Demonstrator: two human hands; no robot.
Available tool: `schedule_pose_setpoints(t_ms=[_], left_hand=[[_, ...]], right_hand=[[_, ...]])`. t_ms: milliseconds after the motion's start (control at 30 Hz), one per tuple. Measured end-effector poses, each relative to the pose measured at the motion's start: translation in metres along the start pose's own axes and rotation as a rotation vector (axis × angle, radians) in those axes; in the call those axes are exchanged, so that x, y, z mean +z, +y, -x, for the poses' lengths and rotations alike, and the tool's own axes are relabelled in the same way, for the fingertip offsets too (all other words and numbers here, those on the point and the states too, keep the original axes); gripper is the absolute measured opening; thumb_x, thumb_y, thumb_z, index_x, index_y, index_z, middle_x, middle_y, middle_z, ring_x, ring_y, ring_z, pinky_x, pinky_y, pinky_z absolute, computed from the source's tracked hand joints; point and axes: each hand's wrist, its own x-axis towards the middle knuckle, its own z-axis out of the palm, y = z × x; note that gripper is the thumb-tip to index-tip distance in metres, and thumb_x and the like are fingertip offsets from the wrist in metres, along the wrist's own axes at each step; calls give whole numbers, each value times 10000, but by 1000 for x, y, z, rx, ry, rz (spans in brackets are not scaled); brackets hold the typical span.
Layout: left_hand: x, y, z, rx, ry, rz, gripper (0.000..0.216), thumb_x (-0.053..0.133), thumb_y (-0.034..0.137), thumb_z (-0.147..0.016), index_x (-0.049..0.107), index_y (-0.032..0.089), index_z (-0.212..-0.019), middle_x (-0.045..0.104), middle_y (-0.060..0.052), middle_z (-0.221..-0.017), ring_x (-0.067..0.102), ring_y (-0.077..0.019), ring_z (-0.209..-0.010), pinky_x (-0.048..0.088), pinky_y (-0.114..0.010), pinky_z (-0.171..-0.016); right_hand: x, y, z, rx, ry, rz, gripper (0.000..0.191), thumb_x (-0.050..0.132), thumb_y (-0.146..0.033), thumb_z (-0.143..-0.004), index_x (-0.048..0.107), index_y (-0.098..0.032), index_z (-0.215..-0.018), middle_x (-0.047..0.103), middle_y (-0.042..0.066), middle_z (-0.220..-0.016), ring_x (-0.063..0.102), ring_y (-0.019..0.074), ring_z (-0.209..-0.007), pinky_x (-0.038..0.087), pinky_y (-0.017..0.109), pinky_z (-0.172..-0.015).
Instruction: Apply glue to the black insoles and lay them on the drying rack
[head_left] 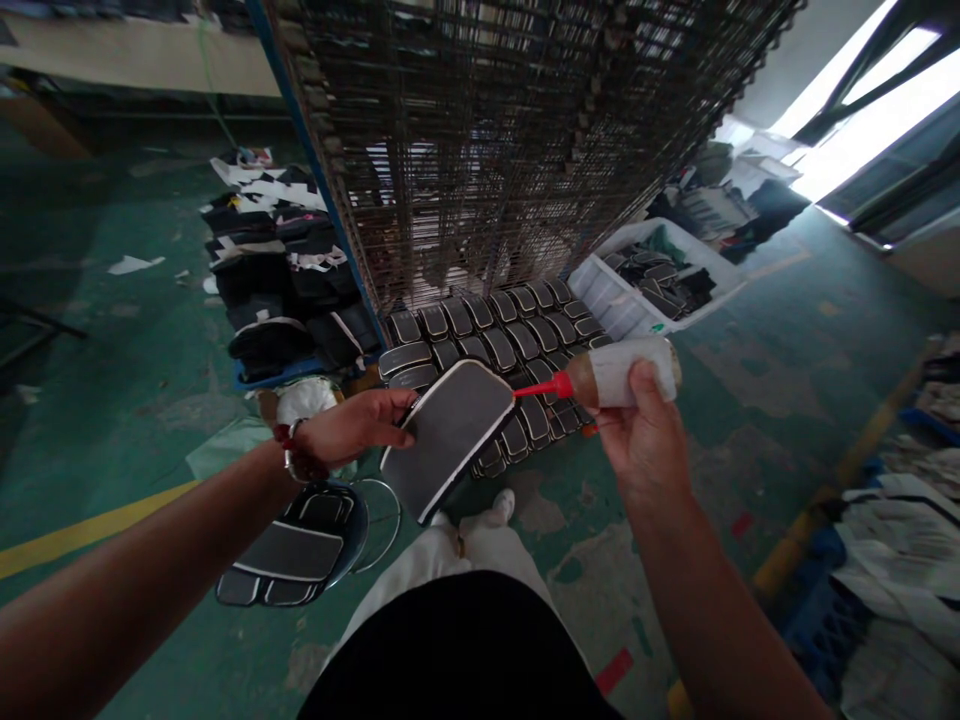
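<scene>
Black top (457, 650) nearest, filling the bottom of view. Left hand (364, 428): fingers pinched on the left edge of a dark, white-rimmed panel (454, 425), held above the floor (540, 545) before the mesh rack's (465, 140) near edge. Right hand (646, 435): fingers curled firmly round a bottle (619, 372), red nozzle (546, 387) tip at the panel's right corner, contact unclear.

Pretty sure this is a factory floor or workshop, folks. There's scuffed green flooring (97, 360) with a yellow stripe (97, 530) painted on it, a huge wire rack (480, 140), rows of matching dark panels (500, 348), a white bin (611, 300) full of dark pieces, plus stacked black bundles (259, 270). Definitely looks like batch production, not somebody's garage.
</scene>
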Motion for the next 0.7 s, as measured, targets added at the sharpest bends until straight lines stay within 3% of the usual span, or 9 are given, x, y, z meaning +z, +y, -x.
schedule_pose_setpoints(t_ms=[200, 333, 433, 700], left_hand=[[5, -5, 3, 115, -54, -251, 568, 565, -245, -648, 756, 157, -1001, 791, -84, -793, 757, -236, -611, 640, -311, -556], [-2, -8, 1, 163, -231, -349, 370, 727, -109, -653, 749, 131, -933, 811, -96, -875, 774, -216, -721, 649, -292, -664], [-6, -11, -1, 187, -332, -394, 349, 808, -5, -666, 755, 135, -981, 820, -88, -922, 776, -201, -767, 644, -281, -711], [-4, -16, -3, 227, -353, -439, 340, 837, 39, -664, 771, 147, -979, 826, -82, -946, 769, -183, -780, 631, -277, -742]], right_hand=[[-4, 2, 3, 33, 46, -42, 430, 920, -411, -761, 715, -211, -1082, 768, 17, -995, 747, 182, -879, 647, 280, -695], [-7, 2, 1, 4, 65, -55, 370, 893, -424, -794, 712, -214, -1040, 765, 8, -984, 739, 174, -847, 643, 283, -695], [-10, 1, 0, -2, 79, -46, 386, 899, -440, -785, 714, -216, -1038, 767, 13, -987, 739, 181, -854, 649, 303, -723], [-19, 0, 7, 5, 74, -11, 406, 895, -443, -780, 713, -205, -1053, 767, 31, -976, 742, 197, -872, 622, 276, -642]])
